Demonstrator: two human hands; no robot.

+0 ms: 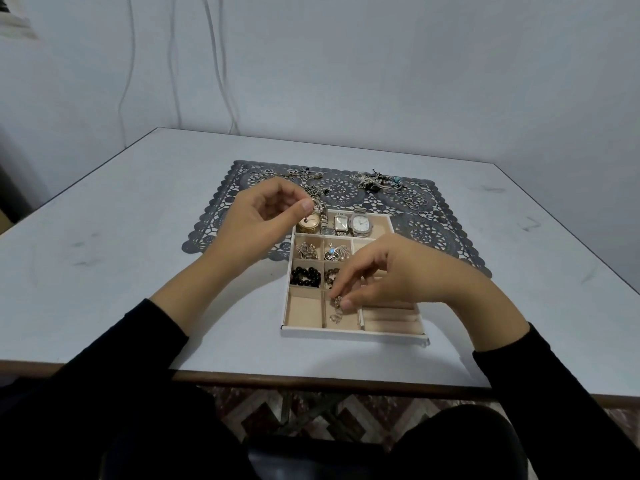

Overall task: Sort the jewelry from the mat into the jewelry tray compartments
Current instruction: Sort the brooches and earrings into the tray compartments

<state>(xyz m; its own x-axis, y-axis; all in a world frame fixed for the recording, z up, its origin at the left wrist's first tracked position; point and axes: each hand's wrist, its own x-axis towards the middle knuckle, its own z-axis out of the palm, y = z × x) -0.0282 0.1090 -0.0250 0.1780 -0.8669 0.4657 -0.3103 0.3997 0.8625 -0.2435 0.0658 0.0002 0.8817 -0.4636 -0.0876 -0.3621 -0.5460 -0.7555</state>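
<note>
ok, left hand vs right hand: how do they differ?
Left hand pinches a silvery piece at the tray's far-left corner, beside the watches; right hand pinches a small chain over the near middle compartment. Left hand's piece is bunched in its grip; right hand's chain dangles into the tray. Both hold jewelry in a pinch.

Wall: pale blue-grey painted wall (398, 64), thin white cables (221, 69) hanging.
Worktop: pale grey scuffed worktop (104, 244), brown edge.
Floor: brown-and-cream geometric patterned floor (332, 417).

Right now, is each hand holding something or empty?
Left hand: pinches a silvery band.
Right hand: pinches a small chain over the jewelry tray.
</note>
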